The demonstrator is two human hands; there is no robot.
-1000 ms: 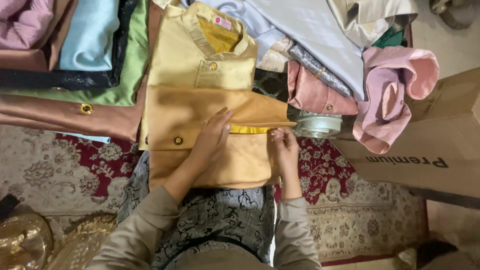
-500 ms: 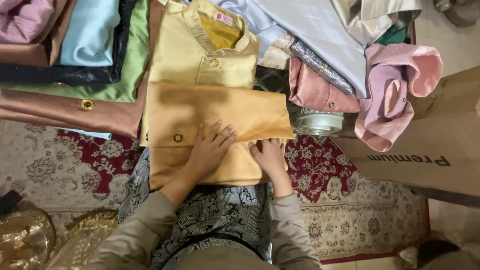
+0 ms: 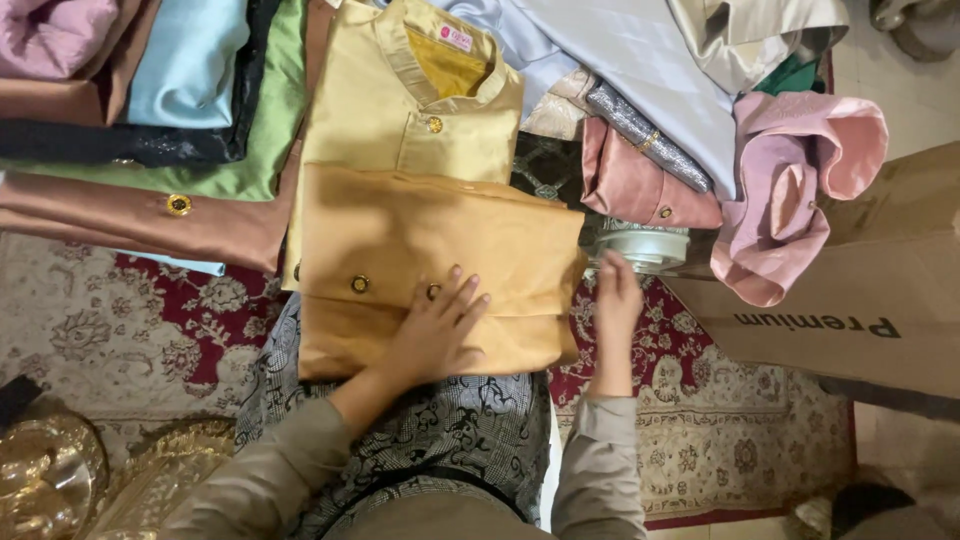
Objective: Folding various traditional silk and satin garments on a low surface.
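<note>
Pressing the folded satin mustard garment [image 3: 430, 270], left hand [image 3: 435, 330] fingers spread; right hand [image 3: 615, 300] fingers together

A patterned red and beige carpet [image 3: 130, 320] fills the lower part of the frame. At upper left lie a green cloth [image 3: 265, 130], a pale blue cloth [image 3: 185, 55] and a brown garment [image 3: 150, 220] with a gold button. At upper right lies a crumpled pink garment [image 3: 800, 180], and below it a cardboard box [image 3: 850, 300].
</note>
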